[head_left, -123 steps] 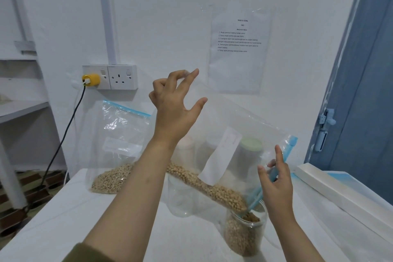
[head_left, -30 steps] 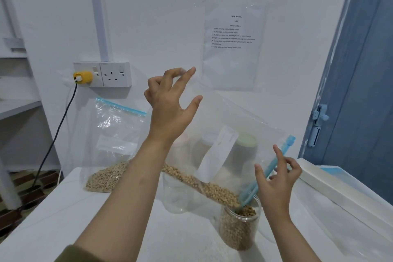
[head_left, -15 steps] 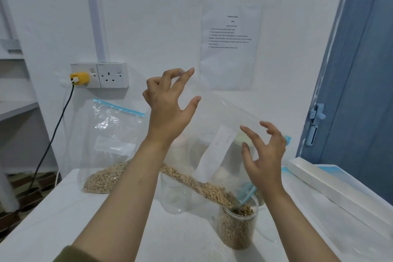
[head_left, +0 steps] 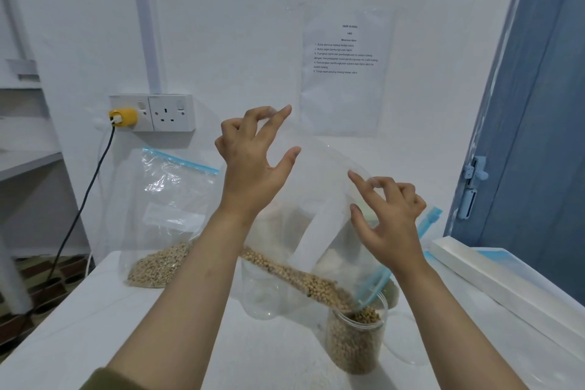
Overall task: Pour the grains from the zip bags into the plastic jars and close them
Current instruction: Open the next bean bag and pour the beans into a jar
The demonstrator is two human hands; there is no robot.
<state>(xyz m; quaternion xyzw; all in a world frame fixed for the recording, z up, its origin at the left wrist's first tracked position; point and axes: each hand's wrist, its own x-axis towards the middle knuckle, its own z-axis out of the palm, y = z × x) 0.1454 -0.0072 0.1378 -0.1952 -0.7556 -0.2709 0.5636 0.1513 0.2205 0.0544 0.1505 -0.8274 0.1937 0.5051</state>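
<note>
Two zip bags are in view. The tilted zip bag [head_left: 319, 199] hangs over the table [head_left: 95, 326], its blue zip end dipping at 5 o'clock into the mouth of the filled jar [head_left: 354, 342], with a line of tan grains [head_left: 300, 279] lying along its lower edge toward that jar. The left hand [head_left: 253, 168] pinches the bag's raised corner at 12 o'clock between fingertips, the other fingers spread. The right hand [head_left: 392, 222] pinches the upper edge of the same bag, thumb and forefinger nearly closed, remaining fingers curled. The second zip bag [head_left: 171, 209] stands against the wall at 9 o'clock, grains pooled at its bottom. An empty clear jar [head_left: 259, 291] stands just behind the tilted bag; further jars behind it are too blurred to count.
</note>
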